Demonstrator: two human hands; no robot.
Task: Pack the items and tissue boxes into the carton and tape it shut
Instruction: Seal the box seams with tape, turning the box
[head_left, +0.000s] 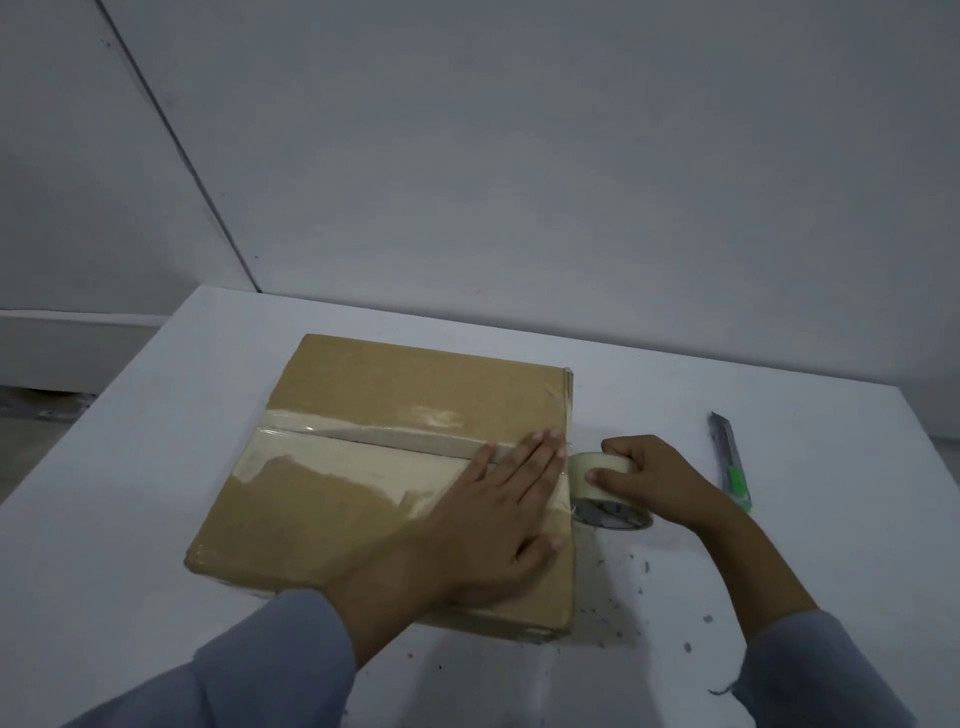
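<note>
A brown carton lies on the white table with its flaps closed. A strip of clear tape runs along its middle seam from the left side to the right edge. My left hand lies flat on the lid near the right edge, with straight fingers pressing the tape down. Just past the carton's right side, my right hand grips the tape roll, which is still joined to the strip. The carton's contents are hidden.
A utility knife with a green slider lies on the table to the right of my right hand. Small dark specks dot the table near the carton's front right corner. A grey wall stands behind the table.
</note>
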